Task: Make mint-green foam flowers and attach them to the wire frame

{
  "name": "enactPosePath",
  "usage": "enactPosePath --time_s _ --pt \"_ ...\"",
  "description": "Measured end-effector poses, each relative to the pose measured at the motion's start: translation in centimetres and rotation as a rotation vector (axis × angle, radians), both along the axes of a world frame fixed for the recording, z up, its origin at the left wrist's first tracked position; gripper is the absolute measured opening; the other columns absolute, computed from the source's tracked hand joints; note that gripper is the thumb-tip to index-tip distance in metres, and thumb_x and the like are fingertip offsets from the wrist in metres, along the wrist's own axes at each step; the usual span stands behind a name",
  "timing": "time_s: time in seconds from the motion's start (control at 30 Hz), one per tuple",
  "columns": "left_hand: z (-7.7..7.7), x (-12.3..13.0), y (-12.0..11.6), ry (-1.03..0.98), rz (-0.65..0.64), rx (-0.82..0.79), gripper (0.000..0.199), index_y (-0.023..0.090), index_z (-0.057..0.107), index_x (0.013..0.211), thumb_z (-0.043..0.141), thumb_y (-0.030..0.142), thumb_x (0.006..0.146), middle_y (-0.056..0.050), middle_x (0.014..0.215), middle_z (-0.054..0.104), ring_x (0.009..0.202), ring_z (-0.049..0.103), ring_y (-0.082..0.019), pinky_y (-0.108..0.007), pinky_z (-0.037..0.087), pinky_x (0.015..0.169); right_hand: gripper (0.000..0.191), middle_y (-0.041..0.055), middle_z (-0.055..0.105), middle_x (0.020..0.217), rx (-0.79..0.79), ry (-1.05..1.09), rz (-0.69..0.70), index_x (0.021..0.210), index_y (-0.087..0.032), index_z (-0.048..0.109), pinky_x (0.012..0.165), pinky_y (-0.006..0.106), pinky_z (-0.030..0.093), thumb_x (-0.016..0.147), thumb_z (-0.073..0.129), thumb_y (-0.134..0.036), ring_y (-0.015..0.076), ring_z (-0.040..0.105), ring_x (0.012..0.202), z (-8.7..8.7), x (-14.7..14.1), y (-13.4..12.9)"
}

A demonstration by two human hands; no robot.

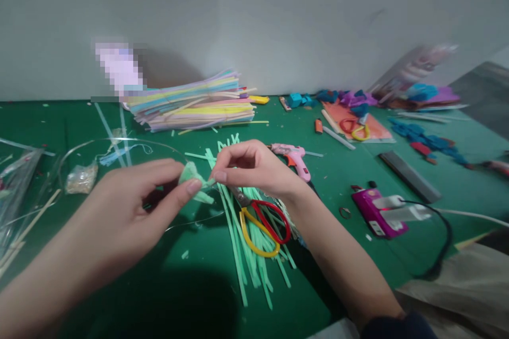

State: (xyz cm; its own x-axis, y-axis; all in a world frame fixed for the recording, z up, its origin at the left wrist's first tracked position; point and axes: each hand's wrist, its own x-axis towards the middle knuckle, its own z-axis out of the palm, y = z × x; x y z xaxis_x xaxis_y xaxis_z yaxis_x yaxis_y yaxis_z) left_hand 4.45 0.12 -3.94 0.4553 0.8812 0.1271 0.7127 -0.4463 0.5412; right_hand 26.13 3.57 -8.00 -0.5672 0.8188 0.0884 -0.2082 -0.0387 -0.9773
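My left hand [137, 212] pinches a small mint-green folded pipe cleaner [191, 174] between thumb and fingertips. Opposite it, my right hand [254, 167] grips the narrow end of the same piece between thumb and forefinger. Both hands are closed and raised above the table. Below the right hand lie scissors [260, 222] with one red and one yellow handle loop, their blades partly covered by that hand. They rest on a loose spread of mint-green pipe cleaners [234, 243]. A thin clear hoop [119, 140] curves behind and below the left hand.
Behind, bundled pastel pipe cleaners [191, 106] lie against the wall. A pink glue gun [294, 158] sits past the right hand. Farther right are a magenta power strip [379, 212] with cables and a dark grey bar [409, 175]. A small bag of beads [80, 177] lies left.
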Motion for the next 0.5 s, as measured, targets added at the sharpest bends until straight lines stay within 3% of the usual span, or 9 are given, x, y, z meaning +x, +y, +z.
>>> enactPosePath --time_s 0.2,0.5 --pt "-0.43 0.01 0.22 -0.003 -0.024 0.081 0.040 0.022 0.040 0.059 0.050 0.041 0.093 0.004 0.053 0.038 0.045 0.038 -0.011 -0.025 0.028 0.042 0.018 -0.0039 0.062 0.064 -0.039 0.006 -0.008 0.073 -0.016 0.072 0.054 0.018 0.043 0.073 0.084 -0.030 0.0071 0.055 0.061 -0.10 -0.28 0.07" --pt "-0.34 -0.11 -0.03 0.024 -0.041 0.138 0.040 0.023 0.037 0.060 0.045 0.039 0.096 0.004 0.054 0.037 0.045 0.039 -0.011 -0.027 0.029 0.042 0.020 -0.0042 0.062 0.068 -0.106 -0.065 0.004 0.077 -0.017 0.070 0.044 0.019 0.028 0.073 0.084 -0.031 0.0060 0.047 0.057 -0.12 -0.25 0.09"
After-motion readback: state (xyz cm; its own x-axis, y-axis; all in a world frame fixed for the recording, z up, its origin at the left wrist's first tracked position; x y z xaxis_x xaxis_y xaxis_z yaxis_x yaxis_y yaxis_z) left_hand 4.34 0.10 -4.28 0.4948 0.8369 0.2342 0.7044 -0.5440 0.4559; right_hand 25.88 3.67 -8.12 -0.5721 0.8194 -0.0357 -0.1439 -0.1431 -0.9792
